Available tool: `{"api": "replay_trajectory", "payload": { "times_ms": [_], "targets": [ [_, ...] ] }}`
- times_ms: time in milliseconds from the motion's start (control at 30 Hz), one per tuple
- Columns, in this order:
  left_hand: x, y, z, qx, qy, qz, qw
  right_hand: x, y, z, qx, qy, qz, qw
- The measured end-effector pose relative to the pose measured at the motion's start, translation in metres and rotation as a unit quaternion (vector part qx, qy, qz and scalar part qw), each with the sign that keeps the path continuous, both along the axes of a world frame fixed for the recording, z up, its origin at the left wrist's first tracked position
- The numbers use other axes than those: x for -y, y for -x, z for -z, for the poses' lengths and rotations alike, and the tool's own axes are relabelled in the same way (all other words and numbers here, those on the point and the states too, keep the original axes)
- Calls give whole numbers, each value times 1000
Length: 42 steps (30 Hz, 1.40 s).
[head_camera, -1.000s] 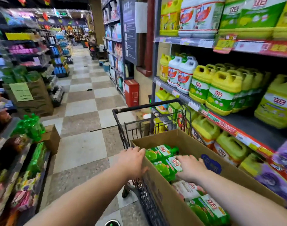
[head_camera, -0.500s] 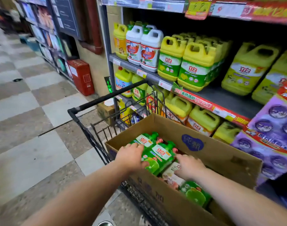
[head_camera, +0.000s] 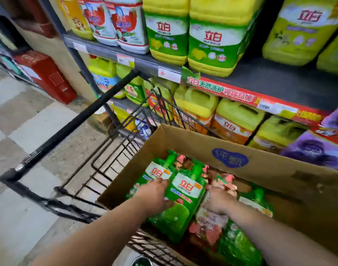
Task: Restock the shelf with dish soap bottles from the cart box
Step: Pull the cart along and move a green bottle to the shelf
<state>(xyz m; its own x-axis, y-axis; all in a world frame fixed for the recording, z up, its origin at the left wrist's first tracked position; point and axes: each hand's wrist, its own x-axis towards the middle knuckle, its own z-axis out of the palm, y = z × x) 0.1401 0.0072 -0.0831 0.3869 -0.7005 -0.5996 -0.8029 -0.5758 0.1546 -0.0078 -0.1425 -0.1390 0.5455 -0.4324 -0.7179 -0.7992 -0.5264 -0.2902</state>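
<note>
A brown cardboard box (head_camera: 193, 143) sits in a black wire cart (head_camera: 114, 156). Inside lie several green dish soap bottles with white labels and pump tops, some in a wrapped pack (head_camera: 181, 198), plus pink-labelled ones (head_camera: 208, 225). My left hand (head_camera: 154, 194) presses on the left side of the green pack, fingers curled on it. On the pack's right edge, my right hand (head_camera: 218, 200) rests over the pink bottles. The shelf (head_camera: 260, 81) to the right holds big yellow soap jugs (head_camera: 212, 39).
Lower shelf rows carry more yellow and orange jugs (head_camera: 235, 120). Purple packages (head_camera: 314, 148) hang at the far right. A red box (head_camera: 47, 75) stands on the checkered floor by the wall. The cart's black bar (head_camera: 72, 127) crosses in front.
The view has dropped and closed in on the box and shelf. Both hands have gone deeper into the box, onto either side of the green pack.
</note>
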Motion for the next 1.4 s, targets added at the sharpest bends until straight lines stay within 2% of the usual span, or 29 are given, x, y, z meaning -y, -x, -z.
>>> {"api": "replay_trajectory", "payload": {
  "times_ms": [200,267,400,667,833,900,1000,1200,1300,1400],
  "targets": [
    [20,-1,45,-93,-37,-17,995,0,-5,41,59,-97,180,977],
    [21,-4,56,-130,-43,-37,990,-4,-8,51,78,-129,261,954],
    [24,-8,70,-139,-19,-66,988,-16,-19,56,70,-212,405,886],
    [17,-19,74,-166,-14,-36,985,-42,-39,61,88,-229,567,786],
    [14,-26,77,-186,3,-38,982,-47,-37,63,129,-264,594,749],
    [14,-26,77,-189,0,-35,981,-50,-36,62,149,-243,595,751],
    [14,-27,74,-202,6,-51,978,-54,-35,54,180,-193,570,778],
    [12,-29,53,-313,61,-107,942,-45,-24,9,244,-137,509,814],
    [14,-25,38,-377,69,-140,913,-39,-15,-20,275,-137,518,798],
    [19,-18,21,-417,106,-165,888,-39,-9,-46,320,-134,543,764]
  ]
}}
